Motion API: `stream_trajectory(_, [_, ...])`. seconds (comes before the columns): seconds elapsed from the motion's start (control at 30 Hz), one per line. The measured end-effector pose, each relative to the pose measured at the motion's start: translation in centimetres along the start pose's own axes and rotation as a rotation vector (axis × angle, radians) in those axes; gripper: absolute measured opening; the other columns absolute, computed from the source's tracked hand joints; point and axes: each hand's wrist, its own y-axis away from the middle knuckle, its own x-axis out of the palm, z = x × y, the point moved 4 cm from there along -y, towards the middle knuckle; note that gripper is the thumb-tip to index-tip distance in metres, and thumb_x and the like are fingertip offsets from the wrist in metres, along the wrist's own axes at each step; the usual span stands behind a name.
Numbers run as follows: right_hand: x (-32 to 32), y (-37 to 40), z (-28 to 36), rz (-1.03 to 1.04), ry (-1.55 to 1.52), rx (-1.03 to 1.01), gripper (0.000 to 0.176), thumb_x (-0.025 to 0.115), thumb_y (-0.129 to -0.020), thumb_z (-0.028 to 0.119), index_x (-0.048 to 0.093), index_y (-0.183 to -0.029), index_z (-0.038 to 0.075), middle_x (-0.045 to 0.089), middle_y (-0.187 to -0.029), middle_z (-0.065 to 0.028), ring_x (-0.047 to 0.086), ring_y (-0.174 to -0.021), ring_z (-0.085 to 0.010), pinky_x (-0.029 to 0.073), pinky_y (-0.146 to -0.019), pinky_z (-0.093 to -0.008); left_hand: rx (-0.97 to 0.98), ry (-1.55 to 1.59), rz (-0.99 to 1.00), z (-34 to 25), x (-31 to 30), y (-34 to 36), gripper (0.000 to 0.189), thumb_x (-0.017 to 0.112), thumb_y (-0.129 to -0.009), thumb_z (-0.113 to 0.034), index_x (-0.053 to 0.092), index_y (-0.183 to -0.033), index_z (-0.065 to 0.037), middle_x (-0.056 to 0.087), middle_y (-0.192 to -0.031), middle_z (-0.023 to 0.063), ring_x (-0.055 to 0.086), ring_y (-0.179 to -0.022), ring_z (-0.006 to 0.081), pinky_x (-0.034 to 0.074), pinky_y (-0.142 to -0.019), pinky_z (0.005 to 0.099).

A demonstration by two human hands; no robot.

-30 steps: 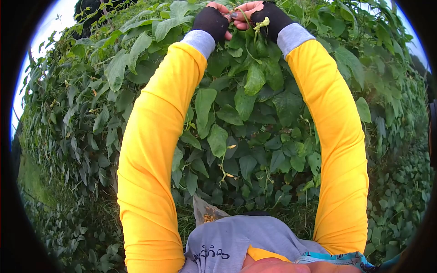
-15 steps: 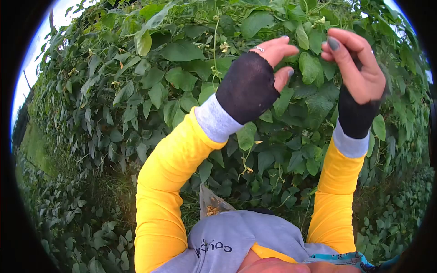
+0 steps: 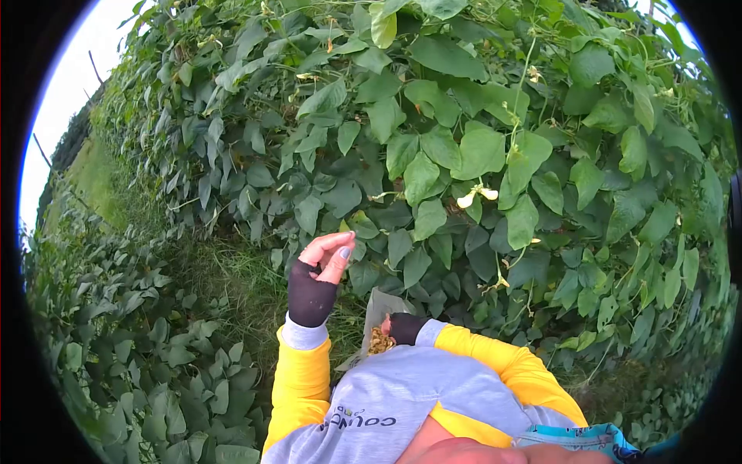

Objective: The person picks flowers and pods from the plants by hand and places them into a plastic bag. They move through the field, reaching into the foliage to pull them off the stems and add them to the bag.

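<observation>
My left hand (image 3: 325,267), in a black fingerless glove, is raised in front of the leafy vines (image 3: 421,174). Its thumb and fingertips come together in a pinch; whether anything small lies between them I cannot make out. Down at my waist, my right hand (image 3: 400,328), gloved the same way, is at the mouth of a greyish see-through bag (image 3: 374,308). Most of its fingers are hidden by the glove and the bag. Inside the bag lies a heap of small yellow-brown pieces, perhaps flowers (image 3: 379,340). Pale yellow flowers (image 3: 478,195) hang among the leaves.
A dense wall of climbing vines spans the view ahead. Low leafy plants (image 3: 170,387) grow at the lower left, with a grassy strip (image 3: 232,282) beside them. Another yellowish flower (image 3: 501,281) hangs lower on the vines.
Both hands have come down from high at the vines. The right has moved left to the bag, and the left now pinches lower down. The view has also shifted.
</observation>
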Motion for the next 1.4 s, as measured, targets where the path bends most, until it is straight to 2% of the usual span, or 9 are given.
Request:
stream_trajectory(0.2, [0.8,-5.1,0.8,-0.006,0.012,0.082,0.012,0.065,-0.077,0.019,0.063,-0.081,0.007,0.063,-0.076,-0.0138,0.063,-0.072,-0.0356,0.049,-0.063,-0.0446,0.564,-0.326,-0.107,-6.2,-3.7,-6.3,0.02,0.064,-0.089,-0.003,0.069,-0.109,-0.002,0.065,-0.119,0.0134,0.062,-0.106,0.0215,0.048,-0.091,0.0314])
stream_trajectory(0.47, [2.1,-9.1,0.7,-0.243,0.18,-0.11,0.01,0.068,-0.075,0.018,0.063,-0.081,0.011,0.064,-0.078,-0.0138,0.065,-0.076,-0.0339,0.05,-0.063,-0.0458,0.926,-0.633,-0.01,-13.0,-2.0,-23.2,0.023,0.066,-0.085,-0.014,0.072,-0.107,-0.014,0.067,-0.111,0.0183,0.059,-0.114,0.0309,0.048,-0.094,0.0394])
stream_trajectory(0.53, [0.9,-9.7,2.2,-0.139,0.002,0.194,0.011,0.069,-0.073,0.016,0.063,-0.082,0.011,0.065,-0.079,-0.0137,0.065,-0.077,-0.0333,0.05,-0.063,-0.0455,0.815,-0.82,0.114,-12.6,-0.6,-26.2,0.031,0.066,-0.086,-0.017,0.069,-0.117,-0.015,0.065,-0.113,0.021,0.061,-0.112,0.0285,0.047,-0.095,0.038])
stream_trajectory(0.6, [1.0,-10.5,2.4,-0.115,0.118,0.215,0.012,0.069,-0.073,0.015,0.063,-0.083,0.011,0.065,-0.079,-0.0138,0.065,-0.076,-0.0331,0.05,-0.063,-0.0455,0.578,-0.807,0.189,-12.1,0.3,-28.2,0.026,0.066,-0.084,-0.022,0.072,-0.11,-0.019,0.07,-0.101,0.0135,0.065,-0.1,0.0315,0.051,-0.088,0.0399])
stream_trajectory(0.83, [0.0,-12.0,4.1,-0.125,0.036,0.343,0.022,0.067,-0.077,0.018,0.066,-0.097,0.01,0.067,-0.083,-0.0157,0.065,-0.078,-0.0349,0.051,-0.066,-0.0457,0.24,-0.154,0.375,-10.2,-0.2,-31.1,0.018,0.065,-0.09,-0.009,0.069,-0.106,-0.001,0.07,-0.091,0.0087,0.069,-0.08,0.0128,0.057,-0.069,0.0239])
stream_trajectory(0.93, [3.3,-13.1,1.1,-0.377,0.195,0.023,0.027,0.063,-0.082,0.02,0.065,-0.106,0.01,0.066,-0.086,-0.0168,0.065,-0.08,-0.0368,0.052,-0.069,-0.0459,0.209,-0.014,0.426,-10.6,-1.4,-30.4,0.02,0.064,-0.09,-0.009,0.068,-0.109,-0.003,0.07,-0.094,0.0078,0.069,-0.081,0.0143,0.058,-0.072,0.025])
stream_trajectory(1.03, [2.4,-13.9,2.2,-0.262,0.044,0.292,0.027,0.06,-0.085,0.022,0.064,-0.109,0.01,0.066,-0.089,-0.0178,0.065,-0.082,-0.0372,0.052,-0.071,-0.046,0.207,-0.032,0.455,-13.2,-3.1,-26.5,0.023,0.064,-0.091,-0.011,0.066,-0.113,-0.002,0.069,-0.097,0.0071,0.068,-0.082,0.0137,0.057,-0.075,0.025])
stream_trajectory(1.2, [1.8,-14.7,3.5,-0.275,-0.001,0.178,0.025,0.058,-0.087,0.021,0.064,-0.108,0.009,0.067,-0.092,-0.0175,0.065,-0.083,-0.0363,0.052,-0.073,-0.0448,0.182,-0.11,0.476,-13.7,-7.0,-18.6,0.023,0.065,-0.091,-0.014,0.067,-0.109,0.0,0.069,-0.092,0.0055,0.065,-0.079,0.011,0.052,-0.073,0.0234])
stream_trajectory(1.4, [-3.3,-14.5,5.9,-0.496,-0.157,0.239,0.023,0.057,-0.09,0.019,0.064,-0.107,0.005,0.067,-0.093,-0.0162,0.066,-0.082,-0.0326,0.052,-0.072,-0.0394,-0.236,-0.361,0.755,2.1,-11.7,-6.0,0.015,0.071,-0.084,-0.011,0.07,-0.096,-0.002,0.067,-0.081,0.0025,0.061,-0.071,0.0079,0.048,-0.065,0.0234])
